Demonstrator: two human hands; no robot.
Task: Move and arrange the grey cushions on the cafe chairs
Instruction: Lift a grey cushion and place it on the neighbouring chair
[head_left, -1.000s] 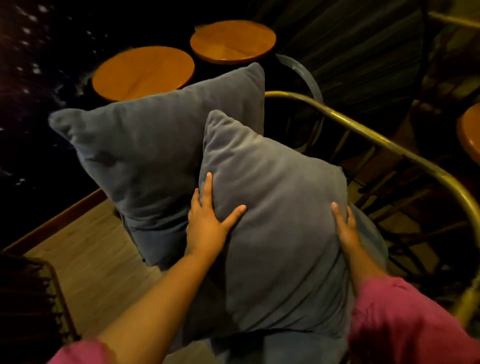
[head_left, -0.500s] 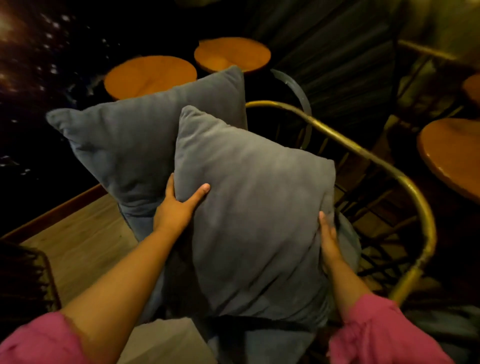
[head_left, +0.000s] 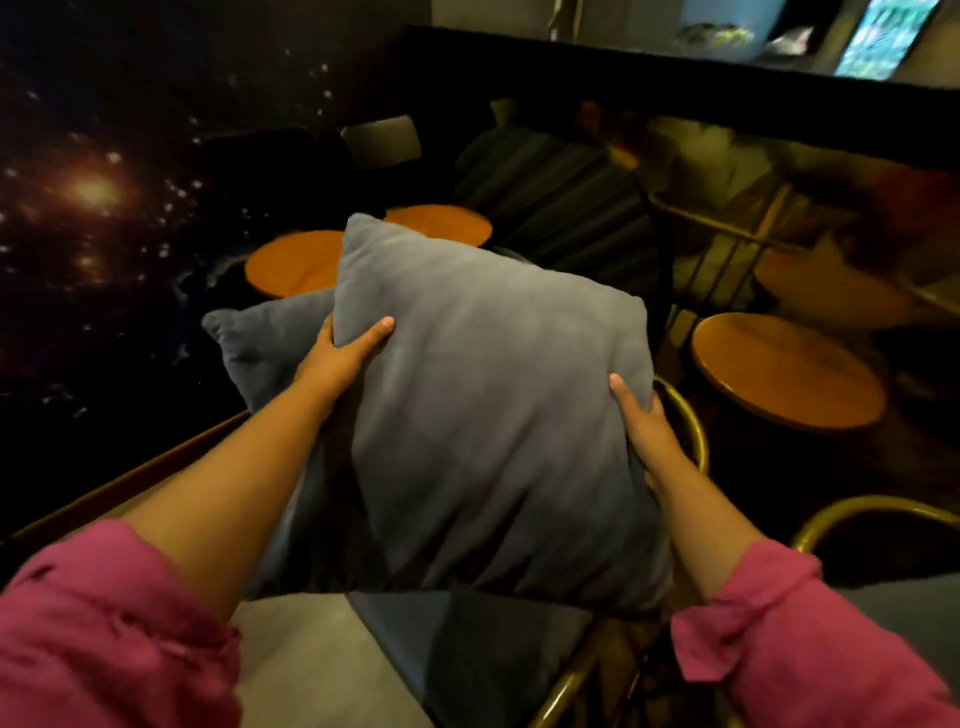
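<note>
You've got the front grey cushion (head_left: 493, 415) pinched by both edges, left hand (head_left: 343, 358) and right hand (head_left: 641, 426) wrapped on, raised before the second cushion (head_left: 270, 343). Swing wide and you'll likely topple it.

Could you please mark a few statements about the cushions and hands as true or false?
1. Both hands grip the front grey cushion: true, left hand and right hand hold its sides.
2. A second grey cushion sits behind it: true.
3. The sleeves are blue: false, pink.
4. The round tabletops are white: false, orange wood.
5. The chair frame looks brass-coloured: true.
</note>
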